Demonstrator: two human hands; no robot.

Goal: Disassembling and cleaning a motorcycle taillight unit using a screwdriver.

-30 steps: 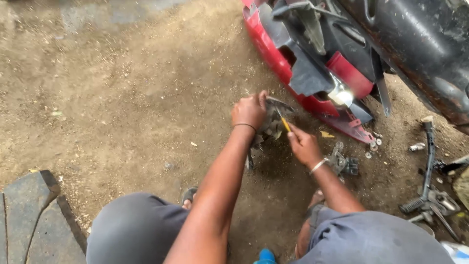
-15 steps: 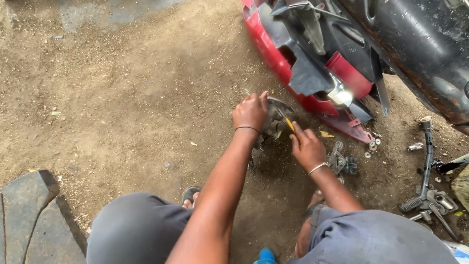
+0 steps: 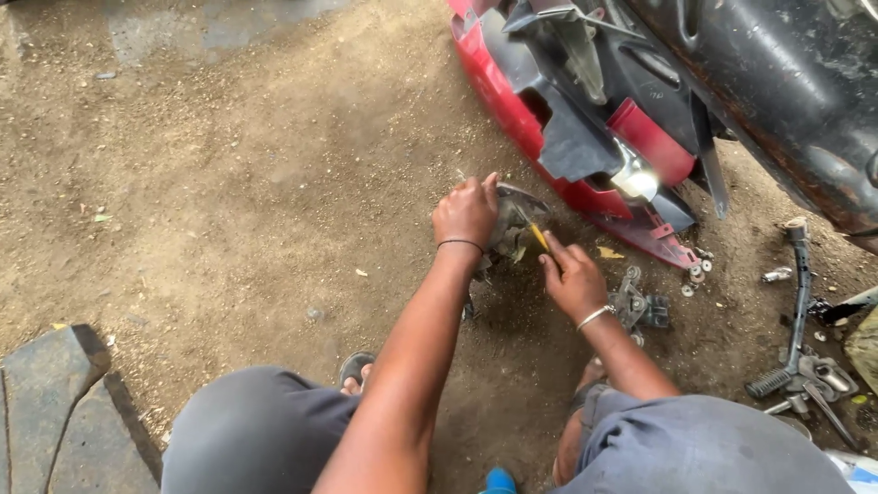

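The person crouches with both knees bent, and both arms reach forward and down between them. The left arm is stretched long and nearly straight, bare from the elbow on, with a thin dark band around the wrist. The left hand [image 3: 466,212] is turned palm down, its fingers curled under in a grip and the knuckles facing the camera. The right arm is bent more sharply and comes in from the right knee, a light bracelet around its wrist. The right hand [image 3: 572,280] lies just beside the left, back upward, fingers drawn together and pointing toward the left hand.
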